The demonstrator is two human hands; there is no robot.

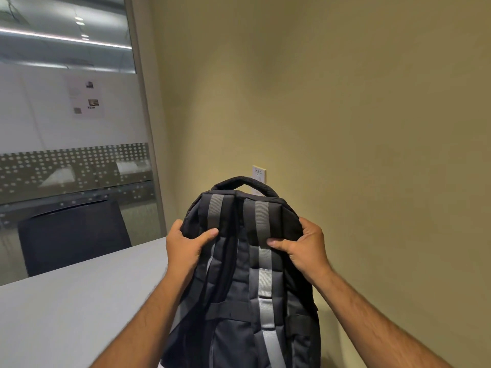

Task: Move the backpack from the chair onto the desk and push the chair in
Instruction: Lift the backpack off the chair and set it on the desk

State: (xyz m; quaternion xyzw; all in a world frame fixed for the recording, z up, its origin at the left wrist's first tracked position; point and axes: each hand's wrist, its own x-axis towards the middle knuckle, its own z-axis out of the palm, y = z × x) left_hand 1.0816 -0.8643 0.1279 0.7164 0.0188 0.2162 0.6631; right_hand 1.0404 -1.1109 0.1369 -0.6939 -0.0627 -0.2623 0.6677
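Observation:
A black backpack (239, 293) with grey strap webbing stands upright in front of me, its padded back panel and shoulder straps facing me. My left hand (184, 247) grips its upper left shoulder, thumb on the front. My right hand (303, 247) grips the upper right shoulder the same way. The carry handle arches free at the top. The pale grey desk (79, 301) spreads to the left of the bag; the bag's bottom is out of frame, so I cannot tell what it rests on. The chair it came from is not in view.
A dark mesh-backed chair (71, 235) stands at the desk's far side, against a glass partition (66, 166) with a dotted band. A tan wall (345, 128) runs close on the right, with a white outlet plate (259, 173) just behind the backpack's handle.

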